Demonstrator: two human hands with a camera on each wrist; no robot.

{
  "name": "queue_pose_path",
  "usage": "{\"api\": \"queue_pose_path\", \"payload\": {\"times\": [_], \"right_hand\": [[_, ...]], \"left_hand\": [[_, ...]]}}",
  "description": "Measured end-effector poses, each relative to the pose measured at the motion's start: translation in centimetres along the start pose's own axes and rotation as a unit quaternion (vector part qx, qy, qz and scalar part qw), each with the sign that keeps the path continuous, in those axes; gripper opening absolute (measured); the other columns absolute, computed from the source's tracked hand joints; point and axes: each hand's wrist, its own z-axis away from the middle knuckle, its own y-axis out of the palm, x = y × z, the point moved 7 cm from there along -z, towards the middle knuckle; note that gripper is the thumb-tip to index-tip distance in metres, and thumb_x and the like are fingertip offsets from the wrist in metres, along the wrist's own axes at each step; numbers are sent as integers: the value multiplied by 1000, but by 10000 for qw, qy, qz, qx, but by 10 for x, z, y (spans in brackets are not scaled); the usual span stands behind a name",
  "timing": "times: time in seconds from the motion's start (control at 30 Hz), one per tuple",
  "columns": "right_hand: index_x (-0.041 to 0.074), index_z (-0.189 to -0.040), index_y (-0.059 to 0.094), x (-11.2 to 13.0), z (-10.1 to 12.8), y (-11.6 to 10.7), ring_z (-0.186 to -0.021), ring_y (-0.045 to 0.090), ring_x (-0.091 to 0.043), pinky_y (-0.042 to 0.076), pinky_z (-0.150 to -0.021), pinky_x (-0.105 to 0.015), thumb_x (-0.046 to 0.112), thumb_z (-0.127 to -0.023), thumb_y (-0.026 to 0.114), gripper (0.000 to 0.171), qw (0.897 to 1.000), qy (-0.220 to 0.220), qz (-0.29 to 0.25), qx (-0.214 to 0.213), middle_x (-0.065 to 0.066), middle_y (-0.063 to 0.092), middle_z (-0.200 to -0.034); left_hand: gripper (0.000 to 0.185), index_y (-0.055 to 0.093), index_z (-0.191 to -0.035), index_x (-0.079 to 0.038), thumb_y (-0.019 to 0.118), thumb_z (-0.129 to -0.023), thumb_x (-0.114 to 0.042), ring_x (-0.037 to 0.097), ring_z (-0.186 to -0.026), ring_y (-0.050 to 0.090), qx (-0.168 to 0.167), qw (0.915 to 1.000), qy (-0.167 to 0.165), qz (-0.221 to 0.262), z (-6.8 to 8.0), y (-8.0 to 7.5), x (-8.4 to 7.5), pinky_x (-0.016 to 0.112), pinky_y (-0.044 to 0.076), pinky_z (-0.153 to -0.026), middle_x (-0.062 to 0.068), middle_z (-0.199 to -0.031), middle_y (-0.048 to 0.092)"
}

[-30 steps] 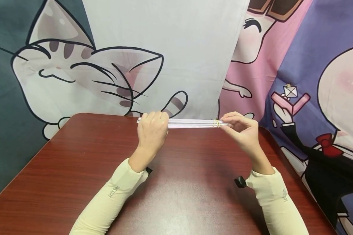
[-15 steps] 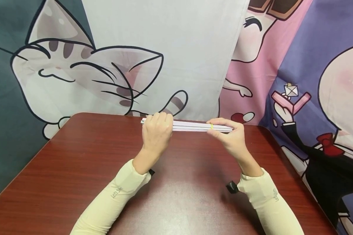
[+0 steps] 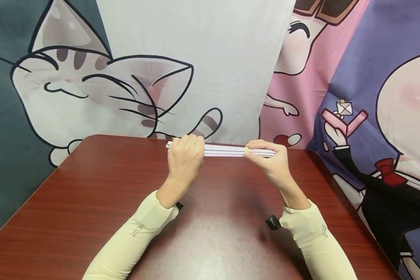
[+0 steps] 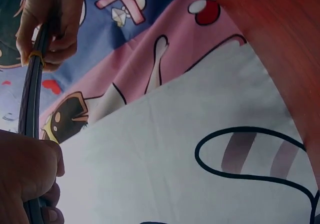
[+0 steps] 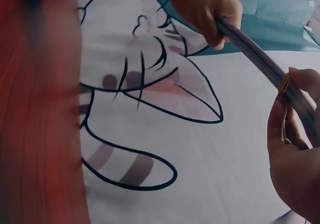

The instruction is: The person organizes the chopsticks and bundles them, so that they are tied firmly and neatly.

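Left hand: The left hand [image 3: 184, 157] is curled tight round one end of a bundle of thin white sticks [image 3: 225, 149]. I think it holds that end hard so the sticks stay together and do not slide.

Right hand: The right hand [image 3: 271, 161] holds the other end. Its fingers [image 3: 262, 147] pinch the bundle just beside a yellow rubber band [image 3: 246, 149]. It looks like the fingers are there to keep the band in its place.

Bundle: The white sticks lie flat and level between the two hands, up in the air over the far edge of the desk [image 3: 91, 202]. They do not seem to touch the desk. From the left wrist view the bundle [image 4: 30, 93] looks dark and runs from one hand up to the other, with the band [image 4: 36, 56] near the far hand.

Rubber band: It goes round the sticks close to the right hand. The right wrist view shows it [image 5: 286, 82] right at the fingertips.

Desk: It is dark red-brown wood and shiny. Both arms in pale yellow sleeves [image 3: 136, 229] reach out over it.

Behind: A cloth with a big cartoon cat [image 3: 84, 89] hangs behind the desk. A pink and purple cartoon cloth [image 3: 371, 97] hangs to the right.
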Motion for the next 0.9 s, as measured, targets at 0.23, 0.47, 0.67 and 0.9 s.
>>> {"api": "queue_pose_path", "payload": {"times": [0.23,0.47,0.67,0.9], "right_hand": [[2,-90,78,-6,3,-1,-84,69,-14,55,-73,-22,-10,-71,81,23,9976,558,330,-247,-2,76,-87],[-1,-93,76,4,0,-4,-77,71,-14,56,-70,-24,-17,-72,76,27,9979,525,-375,0,-7,76,-90],[1,-88,75,8,-1,-4,-74,70,-12,55,-66,-22,-17,-70,77,25,9991,381,-192,15,-5,75,-85],[-1,-93,76,-1,3,3,-79,70,-15,55,-70,-23,-7,-71,83,24,9967,767,267,-40,-6,76,-90]], "left_hand": [[24,46,-63,-8,51,-80,8,28,-58,51,-23,10000,-69,-66,2,1,-3,36,35,-53,7,-59,46],[24,45,-63,-9,52,-78,9,27,-56,49,-180,9998,-72,-78,-2,-2,-1,35,34,-52,7,-58,46],[25,44,-62,-9,50,-79,10,27,-55,48,-201,9998,18,-2,-3,-4,0,35,33,-51,6,-57,44],[26,45,-62,-10,51,-81,7,27,-56,49,-208,9997,-17,-133,-1,-6,-5,36,33,-52,6,-57,45]]}}
